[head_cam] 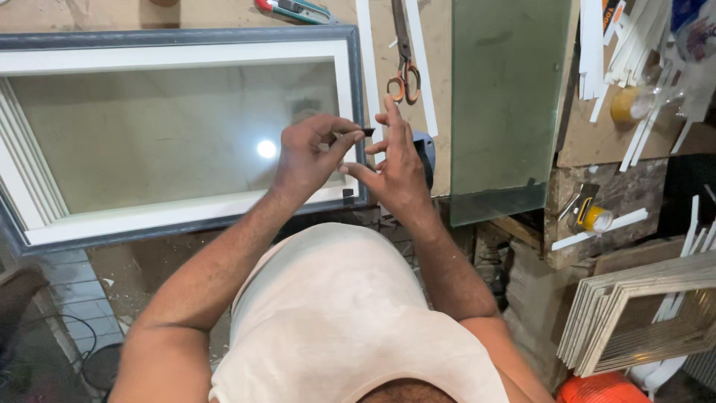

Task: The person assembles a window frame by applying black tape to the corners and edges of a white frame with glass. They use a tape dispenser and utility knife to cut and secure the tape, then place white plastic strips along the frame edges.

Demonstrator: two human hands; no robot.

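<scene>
the left hand [306,153] pinches a small dark clip [367,132] between thumb and fingers [339,127], closed tight on it, just above the right edge of a grey picture frame [356,89] with a white inner border and a glass pane. the frame lies flat on the worktop [224,15]. the right hand [395,168] is beside the left, fingers spread and open, holding nothing; its fingertips come close to the clip, though whether they touch it cannot be told. a second small dark clip [347,196] sits on the frame's lower right corner.

orange-handled scissors [403,71] lie just beyond the hands, between white strips [367,60]. a loose sheet of greenish glass [507,97] lies to the right. farther right, a roll of yellowish tape [628,104] sits among more white strips, and a yellow tape measure [593,216] rests on a lower ledge. a stack of pale frames [641,321] leans at lower right. a green utility knife [298,9] lies at the top edge.
</scene>
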